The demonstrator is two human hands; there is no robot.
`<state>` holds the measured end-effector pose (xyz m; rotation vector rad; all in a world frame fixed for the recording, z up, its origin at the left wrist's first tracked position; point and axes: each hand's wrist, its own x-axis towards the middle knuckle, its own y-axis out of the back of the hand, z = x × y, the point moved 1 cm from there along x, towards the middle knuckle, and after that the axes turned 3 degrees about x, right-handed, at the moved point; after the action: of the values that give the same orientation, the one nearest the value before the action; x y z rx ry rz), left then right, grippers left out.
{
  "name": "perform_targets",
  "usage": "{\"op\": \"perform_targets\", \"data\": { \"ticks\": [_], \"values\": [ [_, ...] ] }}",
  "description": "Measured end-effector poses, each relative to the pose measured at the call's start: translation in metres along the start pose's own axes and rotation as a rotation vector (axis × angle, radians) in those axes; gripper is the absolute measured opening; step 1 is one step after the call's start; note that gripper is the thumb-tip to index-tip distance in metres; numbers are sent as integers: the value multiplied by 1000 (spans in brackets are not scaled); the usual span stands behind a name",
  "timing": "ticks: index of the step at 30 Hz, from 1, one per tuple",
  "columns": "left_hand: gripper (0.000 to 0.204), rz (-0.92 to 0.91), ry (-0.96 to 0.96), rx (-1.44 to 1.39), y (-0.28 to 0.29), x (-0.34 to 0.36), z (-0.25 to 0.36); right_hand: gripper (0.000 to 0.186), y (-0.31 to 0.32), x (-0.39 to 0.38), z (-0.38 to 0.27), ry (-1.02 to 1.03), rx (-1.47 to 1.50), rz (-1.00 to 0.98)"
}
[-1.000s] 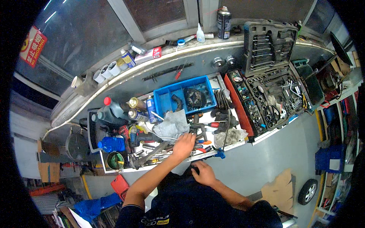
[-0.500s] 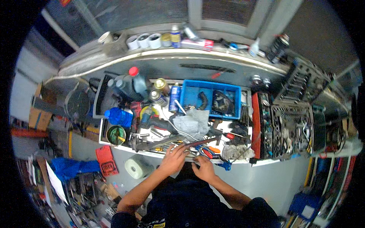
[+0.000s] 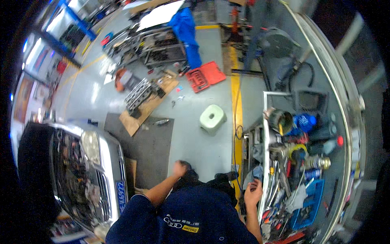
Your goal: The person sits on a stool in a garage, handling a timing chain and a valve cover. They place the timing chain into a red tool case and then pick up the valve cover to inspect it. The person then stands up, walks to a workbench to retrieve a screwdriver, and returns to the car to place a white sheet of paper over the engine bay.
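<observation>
My left hand (image 3: 178, 169) hangs low by my left side, over my dark trousers, its fingers blurred. My right hand (image 3: 253, 191) is at the near edge of the tool tray (image 3: 265, 162) on my right, fingers curled around something small that I cannot make out. Just beyond it is a grey-blue cloth (image 3: 257, 173). The tray holds jumbled hand tools, a pale rag (image 3: 295, 198), a blue divided bin (image 3: 315, 203), bottles, a blue jug (image 3: 304, 122) and a round tin (image 3: 279, 121) with a brush in it.
A car with its bonnet raised (image 3: 89, 171) is on my left, beside a dark mat (image 3: 148, 144). Ahead are a pale green stool (image 3: 212, 118), a red tool case (image 3: 205, 77), an engine part on cardboard (image 3: 138, 95) and a cluttered trolley with blue cloth (image 3: 185, 36).
My view has swung left from facing the bench to along the workshop floor. My left hand has left the tray for my side; the bench now lies to my right.
</observation>
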<state>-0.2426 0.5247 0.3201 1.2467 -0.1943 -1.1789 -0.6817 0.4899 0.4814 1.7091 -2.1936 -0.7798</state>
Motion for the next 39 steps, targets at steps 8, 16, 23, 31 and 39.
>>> {"op": "perform_targets", "data": {
  "ticks": [8,16,23,31,39],
  "values": [
    [40,-225,567,17,9,-58,-321,27,-147,43,-41,59,-197,-105],
    [41,-38,570,-207,95,47,-317,21,-250,52,126,-54,-306,-251],
    [40,93,489,-523,180,173,-276,9,-375,129,137,-138,-498,-680],
    [27,214,738,-548,291,205,-312,20,-665,281,-96,-508,83,-772],
    [33,61,712,-348,258,281,-324,30,-729,348,-400,-207,395,-864]
  ]
}}
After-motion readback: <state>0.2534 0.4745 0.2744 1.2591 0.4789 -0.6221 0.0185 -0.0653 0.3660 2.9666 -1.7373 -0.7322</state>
